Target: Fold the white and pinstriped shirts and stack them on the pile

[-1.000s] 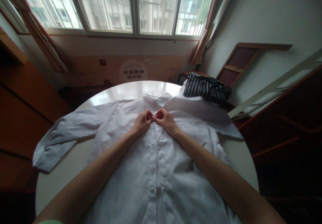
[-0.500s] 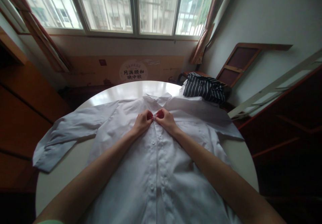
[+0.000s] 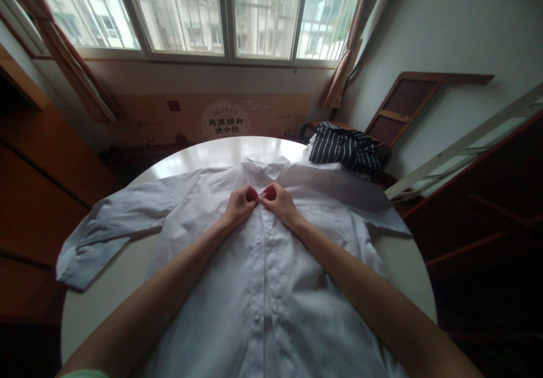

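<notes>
A white button-up shirt [image 3: 263, 287] lies front-up on a round white table [image 3: 106, 287], collar pointing away from me and sleeves spread to both sides. My left hand [image 3: 240, 205] and my right hand [image 3: 278, 201] meet at the placket just below the collar. Each pinches the shirt's front edge between thumb and fingers, fingertips almost touching. The button under my fingers is hidden. Lower buttons along the placket look fastened.
A dark striped garment [image 3: 344, 149] sits folded at the table's far right edge. A wooden frame [image 3: 407, 103] leans on the right wall. Windows and a printed cardboard panel [image 3: 224, 119] stand behind the table. Dark wooden furniture flanks both sides.
My fingertips have closed slightly tighter together at the top of the placket. Otherwise nothing has visibly moved.
</notes>
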Demonstrator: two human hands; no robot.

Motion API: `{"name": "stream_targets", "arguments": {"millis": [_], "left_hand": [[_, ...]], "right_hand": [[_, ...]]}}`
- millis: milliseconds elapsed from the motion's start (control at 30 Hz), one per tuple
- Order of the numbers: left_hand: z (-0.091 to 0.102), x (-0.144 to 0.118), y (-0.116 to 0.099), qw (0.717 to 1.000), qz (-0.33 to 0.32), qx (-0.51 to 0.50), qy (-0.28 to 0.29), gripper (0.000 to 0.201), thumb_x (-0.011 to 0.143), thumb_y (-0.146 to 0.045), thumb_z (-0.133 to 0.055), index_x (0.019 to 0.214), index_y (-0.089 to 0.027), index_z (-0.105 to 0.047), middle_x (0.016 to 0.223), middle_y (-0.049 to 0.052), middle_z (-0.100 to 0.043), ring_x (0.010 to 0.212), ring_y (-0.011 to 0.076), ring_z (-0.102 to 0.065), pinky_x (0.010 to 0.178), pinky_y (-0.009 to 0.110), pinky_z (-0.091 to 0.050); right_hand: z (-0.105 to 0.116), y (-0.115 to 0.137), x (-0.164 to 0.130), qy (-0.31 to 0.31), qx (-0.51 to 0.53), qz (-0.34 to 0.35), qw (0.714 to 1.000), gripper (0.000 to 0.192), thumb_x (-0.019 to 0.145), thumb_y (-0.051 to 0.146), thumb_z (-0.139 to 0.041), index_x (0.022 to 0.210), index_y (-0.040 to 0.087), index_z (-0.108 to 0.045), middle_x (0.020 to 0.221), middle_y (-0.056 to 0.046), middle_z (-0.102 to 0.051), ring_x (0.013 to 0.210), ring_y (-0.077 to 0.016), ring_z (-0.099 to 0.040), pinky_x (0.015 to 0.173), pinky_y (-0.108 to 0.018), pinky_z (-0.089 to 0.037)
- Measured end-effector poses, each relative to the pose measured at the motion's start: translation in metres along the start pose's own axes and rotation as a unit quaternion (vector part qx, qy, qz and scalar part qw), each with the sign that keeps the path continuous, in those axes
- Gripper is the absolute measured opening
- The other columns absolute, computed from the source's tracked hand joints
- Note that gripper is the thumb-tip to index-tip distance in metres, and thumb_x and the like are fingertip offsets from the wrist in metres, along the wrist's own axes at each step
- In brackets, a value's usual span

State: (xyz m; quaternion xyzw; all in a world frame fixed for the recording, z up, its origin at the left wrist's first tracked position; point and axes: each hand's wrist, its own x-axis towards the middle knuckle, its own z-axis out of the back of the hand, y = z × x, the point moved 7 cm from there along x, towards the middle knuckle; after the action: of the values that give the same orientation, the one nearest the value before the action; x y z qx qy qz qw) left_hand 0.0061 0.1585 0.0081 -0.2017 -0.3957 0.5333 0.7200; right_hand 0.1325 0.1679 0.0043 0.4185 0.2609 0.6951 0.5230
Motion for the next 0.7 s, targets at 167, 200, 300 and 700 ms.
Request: {"name": "stream_targets", "arguments": {"millis": [167, 200, 300, 700], "left_hand": [[0.0007, -0.0003, -0.0003, 1.000, 0.002, -0.004, -0.001, 0.005, 0.065, -0.018, -0.055, 0.067, -0.016, -0.059, 0.061, -0.001, -0.060, 0.056, 0.0103, -0.054, 0.055, 0.020, -0.041], [0.0010, -0.0003, -0.0006, 1.000, 0.003, -0.007, -0.002, 0.006, 0.065, -0.018, -0.055, 0.068, -0.016, -0.059, 0.061, -0.001, -0.060, 0.057, 0.0104, -0.054, 0.055, 0.021, -0.041], [0.0019, -0.0007, -0.0016, 1.000, 0.007, -0.010, -0.005, 0.008, 0.066, -0.021, -0.055, 0.070, -0.015, -0.060, 0.064, 0.000, -0.061, 0.059, 0.0108, -0.055, 0.057, 0.021, -0.041], [-0.0017, 0.0014, 0.0003, 0.998, 0.018, -0.058, -0.004, 0.010, 0.064, -0.023, -0.057, 0.071, -0.016, -0.056, 0.064, -0.001, -0.059, 0.058, 0.0103, -0.054, 0.055, 0.021, -0.043]], "right_hand": [[-0.0018, -0.0001, 0.0003, 0.001, -0.012, 0.012, 1.000, 0.016, 0.062, 0.015, -0.061, 0.074, 0.018, -0.050, 0.066, 0.001, -0.061, 0.061, -0.0117, -0.058, 0.060, -0.024, -0.045], [-0.0021, 0.0000, 0.0002, 0.002, -0.015, 0.013, 1.000, 0.016, 0.062, 0.015, -0.060, 0.074, 0.018, -0.050, 0.066, 0.001, -0.060, 0.060, -0.0117, -0.058, 0.060, -0.024, -0.045], [-0.0017, 0.0014, -0.0004, 0.002, -0.022, 0.019, 1.000, 0.014, 0.063, 0.015, -0.059, 0.072, 0.018, -0.049, 0.064, 0.001, -0.059, 0.059, -0.0113, -0.056, 0.058, -0.023, -0.044], [-0.0001, 0.0060, -0.0016, 0.001, -0.054, 0.018, 0.998, 0.014, 0.061, 0.016, -0.060, 0.066, 0.018, -0.047, 0.059, 0.003, -0.055, 0.055, -0.0105, -0.052, 0.054, -0.021, -0.039]]}}
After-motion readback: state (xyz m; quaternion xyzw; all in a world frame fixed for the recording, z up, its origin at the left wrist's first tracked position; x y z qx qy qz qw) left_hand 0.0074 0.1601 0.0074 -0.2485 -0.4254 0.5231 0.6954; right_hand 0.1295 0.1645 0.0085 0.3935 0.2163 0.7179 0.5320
